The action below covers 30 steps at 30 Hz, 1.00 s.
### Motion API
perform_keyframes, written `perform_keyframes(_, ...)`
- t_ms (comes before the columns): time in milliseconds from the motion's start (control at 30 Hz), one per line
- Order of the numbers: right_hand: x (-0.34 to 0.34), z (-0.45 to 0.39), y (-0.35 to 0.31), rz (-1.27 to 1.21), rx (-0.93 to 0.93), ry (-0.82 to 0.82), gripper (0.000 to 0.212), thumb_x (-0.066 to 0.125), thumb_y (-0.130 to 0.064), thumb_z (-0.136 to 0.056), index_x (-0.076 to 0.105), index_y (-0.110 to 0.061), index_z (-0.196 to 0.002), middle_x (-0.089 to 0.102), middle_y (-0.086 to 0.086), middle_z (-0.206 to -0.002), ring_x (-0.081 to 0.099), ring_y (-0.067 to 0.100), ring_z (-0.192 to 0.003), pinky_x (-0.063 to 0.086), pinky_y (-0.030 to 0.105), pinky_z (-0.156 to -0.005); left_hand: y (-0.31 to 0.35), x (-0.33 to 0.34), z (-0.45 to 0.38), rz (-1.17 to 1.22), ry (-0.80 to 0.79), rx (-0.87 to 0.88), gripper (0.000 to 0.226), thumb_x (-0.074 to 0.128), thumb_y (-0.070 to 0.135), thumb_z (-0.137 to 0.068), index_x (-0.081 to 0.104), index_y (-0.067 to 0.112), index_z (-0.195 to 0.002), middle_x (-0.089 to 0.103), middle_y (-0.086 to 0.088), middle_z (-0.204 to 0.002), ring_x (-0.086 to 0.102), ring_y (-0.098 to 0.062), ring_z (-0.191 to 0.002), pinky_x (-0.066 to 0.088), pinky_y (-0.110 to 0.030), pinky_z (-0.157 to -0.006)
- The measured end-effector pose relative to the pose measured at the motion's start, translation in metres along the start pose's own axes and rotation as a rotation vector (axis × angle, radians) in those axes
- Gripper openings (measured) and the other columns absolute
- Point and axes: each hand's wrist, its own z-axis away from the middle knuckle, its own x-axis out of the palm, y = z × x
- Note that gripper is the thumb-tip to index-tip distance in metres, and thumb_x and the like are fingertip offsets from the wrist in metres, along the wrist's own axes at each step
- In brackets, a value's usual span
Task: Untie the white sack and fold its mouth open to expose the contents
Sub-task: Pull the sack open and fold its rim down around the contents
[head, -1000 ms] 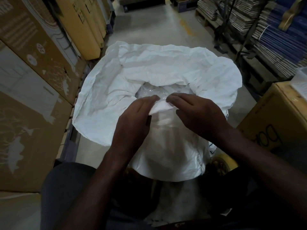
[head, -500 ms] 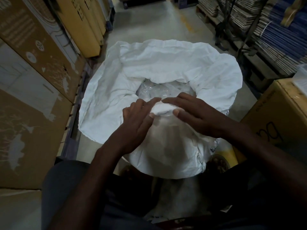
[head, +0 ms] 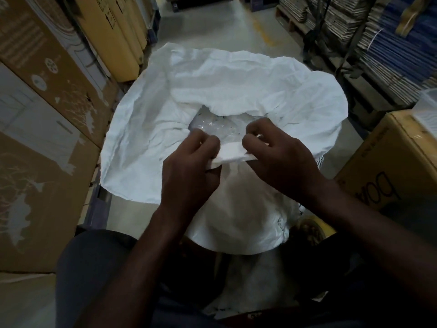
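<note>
The white sack (head: 238, 91) stands on the floor right in front of me, its mouth spread wide and folded outward on the far, left and right sides. Through the opening shows clear crinkled plastic (head: 220, 127), the contents. My left hand (head: 189, 171) and my right hand (head: 279, 157) sit side by side at the near rim (head: 233, 153). Each hand grips that rim with curled fingers, the rolled white edge stretched between them. Below the hands the sack's body bulges toward my legs.
Printed cardboard boxes (head: 40, 119) line the left side, with yellow cartons (head: 113, 31) further back. A yellow-brown box (head: 397, 162) stands close on the right. Stacked flat cardboard on shelves (head: 390, 43) fills the far right. A concrete aisle (head: 212, 22) runs ahead beyond the sack.
My fingers went from lying flat over the near rim to curling around it. Both hands have drawn slightly apart and pulled the rolled edge toward me, showing more of the plastic inside.
</note>
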Motion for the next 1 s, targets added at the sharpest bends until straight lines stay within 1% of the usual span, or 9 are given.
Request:
perform_keyframes(100, 0.009, 0.004, -0.002, 0.052, -0.040, -0.015, 0.031, 0.064, -0.003, -0.089, 0.043, -0.021, -0.103, 0.066, 0.006, -0.105, 0.058, 0.031, -0.065, 0.043, 0.033, -0.044, -0.003, 0.005, -0.002, -0.004, -0.113, -0.070, 0.045, 0.058, 0.021, -0.086, 0.066, 0.026, -0.129, 0.071, 0.006, -0.116, 0.065, -0.020, -0.106, 0.055, -0.038, -0.068)
perform_keyframes(167, 0.017, 0.003, 0.000, 0.044, -0.047, -0.089, 0.032, 0.060, -0.004, -0.090, 0.043, -0.023, -0.108, 0.065, 0.006, -0.100, 0.060, 0.033, -0.066, 0.045, 0.035, -0.048, -0.005, 0.007, 0.003, 0.008, -0.198, -0.142, 0.061, 0.042, 0.029, -0.088, 0.061, 0.036, -0.145, 0.075, 0.009, -0.112, 0.066, -0.012, -0.100, 0.050, -0.032, -0.070)
perform_keyframes(367, 0.025, 0.002, 0.016, 0.060, -0.023, -0.391, 0.079, 0.067, -0.008, -0.080, 0.041, -0.026, -0.152, 0.063, 0.005, -0.118, 0.061, 0.032, -0.096, 0.053, 0.044, -0.075, -0.046, 0.008, 0.004, -0.105, -0.294, -0.152, 0.039, 0.041, 0.034, -0.092, 0.058, 0.030, -0.128, 0.061, -0.002, -0.102, 0.061, -0.033, -0.096, 0.045, -0.046, -0.081)
perform_keyframes(467, 0.022, 0.007, 0.026, 0.053, 0.045, -0.270, 0.059, 0.051, -0.004, -0.086, 0.055, -0.023, -0.142, 0.068, 0.007, -0.114, 0.065, 0.035, -0.094, 0.053, 0.041, -0.060, -0.051, 0.010, 0.015, -0.061, -0.480, -0.184, 0.079, 0.052, 0.088, -0.084, 0.046, 0.038, -0.145, 0.046, 0.006, -0.115, 0.044, -0.017, -0.108, 0.030, -0.037, -0.098)
perform_keyframes(533, 0.021, 0.005, 0.027, 0.101, 0.032, -0.107, 0.052, 0.043, -0.001, -0.084, 0.064, -0.018, -0.129, 0.067, 0.008, -0.101, 0.063, 0.036, -0.081, 0.047, 0.036, -0.050, -0.041, 0.010, 0.019, 0.003, -0.513, -0.192, 0.097, 0.041, 0.100, -0.079, 0.037, 0.040, -0.155, 0.039, 0.009, -0.120, 0.036, -0.012, -0.113, 0.026, -0.037, -0.107)
perform_keyframes(767, 0.028, 0.007, 0.018, 0.164, -0.035, 0.066, 0.049, 0.058, 0.015, -0.079, 0.073, -0.012, -0.117, 0.058, 0.014, -0.088, 0.052, 0.033, -0.068, 0.039, 0.036, -0.054, -0.024, 0.010, 0.000, -0.074, -0.340, 0.052, 0.067, 0.075, 0.041, -0.093, 0.052, 0.024, -0.154, 0.060, -0.001, -0.147, 0.054, -0.021, -0.141, 0.025, -0.054, -0.130)
perform_keyframes(833, 0.027, 0.006, 0.015, 0.101, -0.051, 0.035, 0.052, 0.060, 0.010, -0.080, 0.071, -0.011, -0.126, 0.059, 0.015, -0.090, 0.053, 0.033, -0.069, 0.043, 0.039, -0.055, -0.014, 0.013, 0.000, -0.043, -0.330, 0.052, 0.060, 0.075, 0.023, -0.091, 0.059, 0.022, -0.149, 0.071, 0.001, -0.134, 0.066, -0.023, -0.124, 0.043, -0.042, -0.118)
perform_keyframes(900, 0.025, 0.006, 0.011, 0.045, -0.031, -0.045, 0.049, 0.061, -0.010, -0.085, 0.066, -0.012, -0.134, 0.060, 0.012, -0.097, 0.057, 0.034, -0.078, 0.048, 0.042, -0.064, -0.009, 0.014, 0.000, -0.070, -0.285, -0.014, 0.050, 0.072, 0.018, -0.090, 0.065, 0.024, -0.139, 0.075, 0.005, -0.117, 0.072, -0.025, -0.100, 0.056, -0.038, -0.084)
perform_keyframes(1000, 0.021, 0.006, 0.010, 0.001, 0.048, -0.222, 0.065, 0.061, -0.035, -0.086, 0.052, -0.020, -0.148, 0.061, 0.004, -0.117, 0.062, 0.029, -0.101, 0.049, 0.044, -0.089, -0.018, 0.016, -0.001, -0.119, -0.230, -0.077, 0.026, 0.064, 0.013, -0.095, 0.066, 0.021, -0.119, 0.066, 0.002, -0.098, 0.067, -0.029, -0.079, 0.053, -0.044, -0.059)
